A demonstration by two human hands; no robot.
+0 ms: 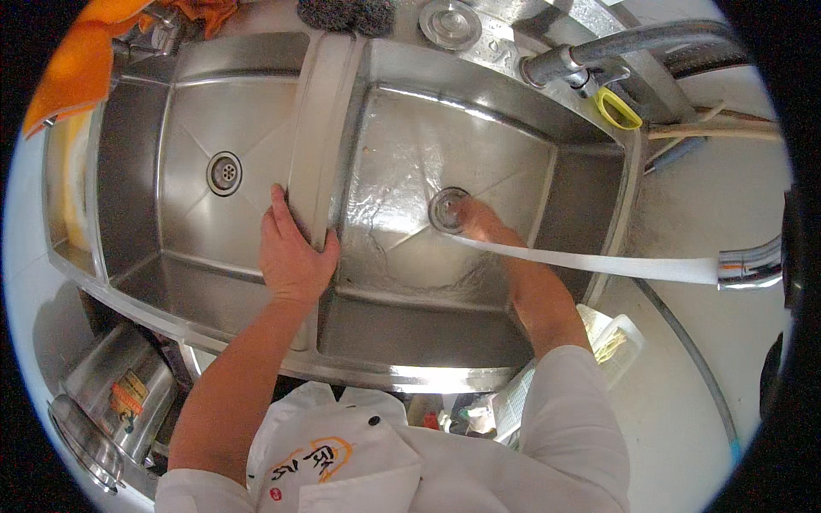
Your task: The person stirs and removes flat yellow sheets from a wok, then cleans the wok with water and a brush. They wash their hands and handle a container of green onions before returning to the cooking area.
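Note:
A stainless-steel double sink lies before me. My left hand (292,256) straddles its metal divider (321,128), with the fingers along the left edge and the thumb over the right edge. In the right basin (397,154), my right hand (478,218) reaches down to the round drain (444,208), its fingertips at the right side of the drain's ring. Whether those fingers grip anything is hard to see. A stream of water (577,260) runs from the chrome spout (747,266) and lands beside the hand. Shallow water spreads over this basin's floor.
In the left basin (186,128) is a drain with a strainer (224,173). A dark scouring pad (346,14) and a round drain cover (450,24) sit on the back ledge. An orange cloth (70,70) hangs at left. A hose (648,42) stands at back right.

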